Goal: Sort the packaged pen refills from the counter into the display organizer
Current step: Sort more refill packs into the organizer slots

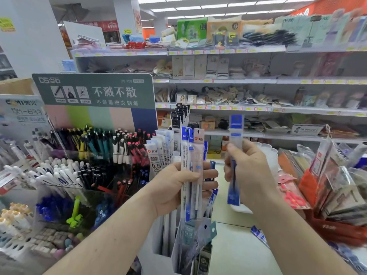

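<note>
My left hand grips a bundle of packaged pen refills upright, with blue and pink header cards on top. My right hand pinches a single blue refill pack upright, just right of the bundle and apart from it. The display organizer stands behind and below my left hand; it holds several upright refill packs, white ones in front and black ones at the back. One more blue refill pack lies on the pale counter at the lower right.
A tiered pen display under a green sign fills the left. A white tray sits behind my right hand. Racks of packaged stationery and red scissors crowd the right. Store shelves run across the back.
</note>
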A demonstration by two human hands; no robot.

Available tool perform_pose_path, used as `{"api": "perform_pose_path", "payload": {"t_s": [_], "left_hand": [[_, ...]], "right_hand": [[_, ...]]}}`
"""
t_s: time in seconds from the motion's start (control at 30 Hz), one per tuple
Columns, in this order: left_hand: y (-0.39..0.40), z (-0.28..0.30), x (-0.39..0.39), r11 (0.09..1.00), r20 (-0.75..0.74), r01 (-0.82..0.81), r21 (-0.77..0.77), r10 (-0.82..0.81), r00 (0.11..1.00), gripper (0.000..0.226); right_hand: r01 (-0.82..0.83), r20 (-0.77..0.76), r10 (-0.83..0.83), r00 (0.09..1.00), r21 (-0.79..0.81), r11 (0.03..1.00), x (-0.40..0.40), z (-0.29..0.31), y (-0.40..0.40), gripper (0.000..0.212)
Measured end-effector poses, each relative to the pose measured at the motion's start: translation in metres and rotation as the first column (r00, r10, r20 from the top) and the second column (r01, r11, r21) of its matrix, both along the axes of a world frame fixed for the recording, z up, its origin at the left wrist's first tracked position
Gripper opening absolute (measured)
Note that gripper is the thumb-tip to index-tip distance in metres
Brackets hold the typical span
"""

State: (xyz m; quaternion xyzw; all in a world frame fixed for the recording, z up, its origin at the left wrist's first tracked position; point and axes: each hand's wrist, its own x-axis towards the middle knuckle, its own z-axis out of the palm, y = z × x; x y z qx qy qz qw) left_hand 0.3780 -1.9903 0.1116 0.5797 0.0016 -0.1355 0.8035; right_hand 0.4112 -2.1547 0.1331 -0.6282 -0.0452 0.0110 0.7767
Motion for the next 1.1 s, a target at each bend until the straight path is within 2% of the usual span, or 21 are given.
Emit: {"api": "perform_pose_path", "payload": {"t_s": [0.13, 0.23, 0.3, 0.4, 0.43, 0.53, 0.6, 0.67, 0.7, 0.77, 0.9, 1.0, 1.1], "left_hand": [[0.003, -0.005, -0.002, 0.999, 0.03, 0.043, 0.029, -0.044, 0.999, 0.032], [0.006, -0.007, -0.004, 0.999, 0.036, 0.034, -0.015, -0.034, 0.999, 0.031], [0.009, -0.006, -0.004, 0.996, 0.029, -0.057, -0.063, 0.059, 0.998, 0.03], [0.01, -0.008, -0.004, 0.977, 0.056, -0.189, -0.095, 0.195, 0.979, 0.025], [0.009, -0.008, -0.005, 0.979, 0.068, -0.193, -0.072, 0.197, 0.978, 0.024], [0.003, -0.008, -0.009, 0.991, 0.061, -0.135, 0.001, 0.135, 0.989, 0.022], [0.002, -0.009, -0.009, 0.997, 0.069, -0.061, 0.049, 0.058, 0.996, 0.029], [0.002, -0.011, -0.009, 0.995, 0.105, 0.004, 0.101, -0.014, 0.994, 0.033], [0.002, -0.012, -0.009, 0.994, 0.114, 0.0, 0.11, -0.013, 0.993, 0.033], [0.003, -0.012, -0.008, 0.994, 0.102, -0.073, 0.087, 0.064, 0.993, 0.026], [0.005, -0.008, -0.003, 0.972, 0.066, -0.23, -0.055, 0.234, 0.97, 0.024], [0.006, -0.006, -0.002, 0.943, 0.078, -0.315, -0.11, 0.325, 0.943, 0.025], [0.006, -0.007, -0.002, 0.931, 0.078, -0.31, -0.193, 0.329, 0.941, 0.025]], "right_hand": [[-0.188, 0.003, 0.194, 0.981, -0.244, 0.951, -0.005, -0.004, 0.011, 0.012], [-0.186, 0.049, 0.215, 0.975, -0.339, 0.922, 0.001, -0.003, 0.012, 0.008], [-0.112, 0.086, 0.145, 0.986, -0.305, 0.946, 0.008, 0.0, 0.002, 0.01], [-0.067, 0.04, 0.07, 0.997, -0.063, 0.996, 0.018, 0.004, -0.016, 0.016], [-0.087, 0.037, 0.09, 0.995, -0.066, 0.994, 0.02, 0.003, -0.019, 0.015], [-0.168, 0.069, 0.198, 0.978, -0.3, 0.939, 0.016, -0.002, -0.009, 0.021], [-0.235, 0.086, 0.276, 0.957, -0.324, 0.916, 0.012, -0.001, 0.005, 0.02], [-0.271, 0.12, 0.318, 0.94, -0.298, 0.915, 0.01, 0.0, 0.014, 0.006], [-0.258, 0.143, 0.306, 0.941, -0.279, 0.925, 0.01, 0.001, 0.014, 0.002], [-0.166, 0.172, 0.203, 0.964, -0.209, 0.964, 0.013, 0.001, 0.002, 0.011], [0.034, 0.171, -0.014, 0.985, -0.116, 0.993, 0.017, -0.01, -0.039, 0.013], [0.09, 0.218, -0.037, 0.975, -0.239, 0.967, 0.015, -0.027, -0.045, 0.017], [0.131, 0.285, -0.027, 0.958, -0.354, 0.926, 0.013, -0.036, -0.039, 0.018]]}}
